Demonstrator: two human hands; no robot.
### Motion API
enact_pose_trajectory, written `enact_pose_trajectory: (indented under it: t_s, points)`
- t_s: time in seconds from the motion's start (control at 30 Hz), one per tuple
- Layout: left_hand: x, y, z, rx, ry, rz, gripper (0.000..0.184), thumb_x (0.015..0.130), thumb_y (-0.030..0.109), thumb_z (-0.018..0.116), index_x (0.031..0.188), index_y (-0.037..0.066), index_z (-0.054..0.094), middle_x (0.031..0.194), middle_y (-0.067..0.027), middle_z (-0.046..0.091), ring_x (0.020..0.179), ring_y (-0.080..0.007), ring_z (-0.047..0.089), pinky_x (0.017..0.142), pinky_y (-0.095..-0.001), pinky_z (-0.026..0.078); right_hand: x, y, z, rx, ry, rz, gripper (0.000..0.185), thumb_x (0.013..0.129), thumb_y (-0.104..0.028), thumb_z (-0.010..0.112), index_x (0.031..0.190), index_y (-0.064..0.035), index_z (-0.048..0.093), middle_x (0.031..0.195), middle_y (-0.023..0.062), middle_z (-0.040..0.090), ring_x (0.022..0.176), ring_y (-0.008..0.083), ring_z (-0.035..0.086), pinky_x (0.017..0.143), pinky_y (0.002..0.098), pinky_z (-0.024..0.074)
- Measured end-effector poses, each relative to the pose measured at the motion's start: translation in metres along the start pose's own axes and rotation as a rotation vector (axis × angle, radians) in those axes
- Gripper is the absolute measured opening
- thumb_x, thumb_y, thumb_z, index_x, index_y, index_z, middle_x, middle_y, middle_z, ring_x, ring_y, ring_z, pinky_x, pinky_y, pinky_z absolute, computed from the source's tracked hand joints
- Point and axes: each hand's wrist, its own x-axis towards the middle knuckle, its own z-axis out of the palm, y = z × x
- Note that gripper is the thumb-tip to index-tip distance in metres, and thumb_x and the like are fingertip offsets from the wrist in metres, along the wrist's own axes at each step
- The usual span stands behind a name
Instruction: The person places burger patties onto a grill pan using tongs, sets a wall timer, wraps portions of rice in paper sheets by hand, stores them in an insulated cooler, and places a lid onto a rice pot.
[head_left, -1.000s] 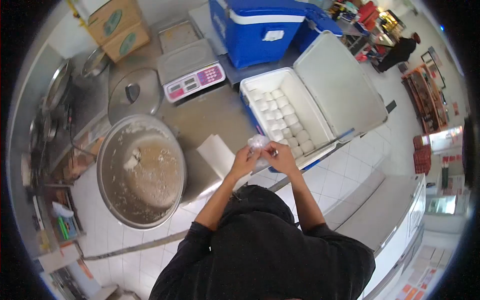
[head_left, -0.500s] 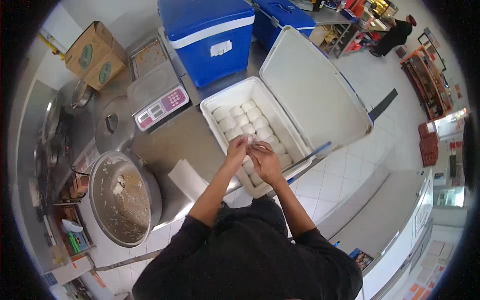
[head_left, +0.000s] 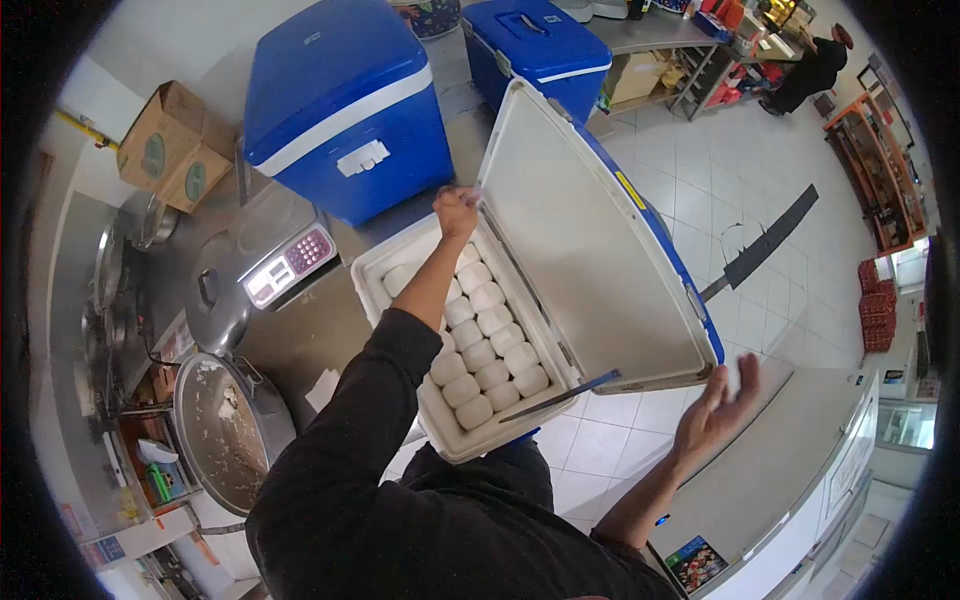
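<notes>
An open cooler [head_left: 452, 440] holds several rows of round white dough-like pieces [head_left: 478, 355]. Over its far end, near the hinge side, my left hand [head_left: 457, 212] is closed; a bit of clear plastic seems to show at its fingers, too small to be sure of. My right hand [head_left: 715, 410] is spread in the air beside the near corner of the raised lid [head_left: 590, 250], holding nothing. A blue strip [head_left: 565, 392] lies across the cooler's near right corner.
A closed blue cooler [head_left: 350, 130] stands behind the open one, another [head_left: 540, 50] farther back. Left are a scale [head_left: 290, 265], a metal lid [head_left: 215, 300] and a large pot [head_left: 225, 430]. A white chest [head_left: 760, 470] is at right. A person [head_left: 815, 70] stands far off.
My hands have come apart: the left moved forward to the cooler's far end, the right swung out to the right and opened. The view has shifted, showing more of the open cooler.
</notes>
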Motion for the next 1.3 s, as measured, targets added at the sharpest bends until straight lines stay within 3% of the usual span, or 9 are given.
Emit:
enact_pose_trajectory:
  t_s: [0.13, 0.27, 0.43, 0.6, 0.8, 0.93, 1.0, 1.13, 1.3]
  points:
    - [-0.013, 0.007, -0.008, 0.048, -0.081, 0.165, 0.011, 0.072, 0.002, 0.069, 0.081, 0.006, 0.073, 0.081, -0.0141, 0.068, 0.078, -0.0365, 0.062, 0.082, -0.0431, 0.050, -0.014, -0.005, 0.026, 0.297, -0.211, 0.208, 0.050, 0.103, -0.034, 0.050, 0.133, 0.0052, 0.045, 0.131, 0.0190, 0.052, 0.122, 0.0243, 0.050, 0.104, 0.0395, 0.0389]
    - [-0.018, 0.017, -0.013, 0.042, -0.155, 0.196, 0.011, 0.076, 0.002, 0.063, 0.082, 0.004, 0.073, 0.086, -0.0194, 0.067, 0.085, -0.0366, 0.062, 0.085, -0.0452, 0.048, -0.038, -0.015, 0.020, 0.248, -0.196, 0.106, 0.040, 0.105, -0.028, 0.044, 0.130, 0.0030, 0.048, 0.117, 0.0120, 0.058, 0.111, 0.0199, 0.051, 0.101, 0.0329, 0.0360]
    - [-0.024, -0.021, -0.006, -0.084, -0.077, 0.293, 0.015, 0.080, 0.006, 0.062, 0.092, 0.002, 0.070, 0.093, -0.0224, 0.067, 0.092, -0.0372, 0.061, 0.089, -0.0461, 0.046, -0.098, -0.040, 0.000, 0.138, -0.422, -0.104, 0.049, 0.098, -0.028, 0.054, 0.133, 0.0040, 0.045, 0.124, 0.0226, 0.058, 0.116, 0.0292, 0.057, 0.100, 0.0404, 0.0425]
    - [-0.030, -0.077, 0.018, -0.814, -0.426, -0.466, 0.019, 0.086, 0.011, 0.061, 0.101, 0.002, 0.066, 0.097, -0.0174, 0.068, 0.096, -0.0323, 0.062, 0.088, -0.0427, 0.048, -0.146, -0.072, -0.009, 0.010, -0.647, -0.394, 0.057, 0.079, -0.004, 0.066, 0.133, 0.0011, 0.047, 0.128, 0.0305, 0.058, 0.116, 0.0426, 0.061, 0.099, 0.0487, 0.0483]
    - [-0.044, -0.078, -0.054, -1.126, -0.619, -0.652, 0.019, 0.093, 0.016, 0.058, 0.103, 0.001, 0.065, 0.098, -0.0123, 0.068, 0.097, -0.0237, 0.063, 0.089, -0.0355, 0.050, -0.202, -0.079, -0.006, -0.106, -0.865, -0.570, 0.074, 0.066, -0.014, 0.083, 0.133, -0.0045, 0.052, 0.134, 0.0226, 0.056, 0.123, 0.0446, 0.055, 0.102, 0.0550, 0.0460]
    - [-0.094, -0.097, -0.191, -1.201, -0.417, -0.681, 0.021, 0.097, 0.019, 0.056, 0.104, 0.001, 0.064, 0.099, -0.0089, 0.068, 0.097, -0.0180, 0.064, 0.090, -0.0307, 0.051, -0.228, -0.089, 0.006, -0.180, -0.855, -0.604, 0.077, 0.055, -0.006, 0.086, 0.127, -0.0069, 0.058, 0.129, 0.0191, 0.056, 0.117, 0.0419, 0.057, 0.098, 0.0498, 0.0500]
    - [-0.141, -0.058, -0.304, -1.088, -0.204, -0.880, 0.016, 0.096, 0.017, 0.057, 0.101, 0.003, 0.064, 0.089, -0.0054, 0.066, 0.085, -0.0147, 0.062, 0.083, -0.0301, 0.052, -0.245, -0.089, 0.013, -0.217, -0.913, -0.641, 0.078, 0.056, -0.009, 0.087, 0.129, -0.0104, 0.057, 0.129, 0.0148, 0.054, 0.119, 0.0375, 0.054, 0.104, 0.0552, 0.0412]
    - [-0.304, -0.076, -0.412, -0.672, 0.114, -1.003, 0.021, 0.093, 0.017, 0.061, 0.106, 0.000, 0.063, 0.097, -0.0071, 0.068, 0.091, -0.0160, 0.063, 0.082, -0.0287, 0.050, -0.285, -0.073, 0.031, -0.292, -1.064, -0.806, 0.082, 0.060, -0.017, 0.086, 0.134, -0.0106, 0.051, 0.133, 0.0141, 0.048, 0.126, 0.0363, 0.047, 0.111, 0.0656, 0.0229]
    - [-0.432, -0.120, -0.426, 0.307, 0.139, -0.874, 0.041, 0.082, 0.015, 0.069, 0.113, -0.006, 0.052, 0.101, -0.0260, 0.060, 0.099, -0.0419, 0.055, 0.085, -0.0498, 0.045, -0.317, -0.066, 0.053, -0.384, -1.141, -0.924, 0.082, 0.063, -0.018, 0.084, 0.135, -0.0064, 0.048, 0.135, 0.0164, 0.045, 0.130, 0.0371, 0.042, 0.113, 0.0650, 0.0176]
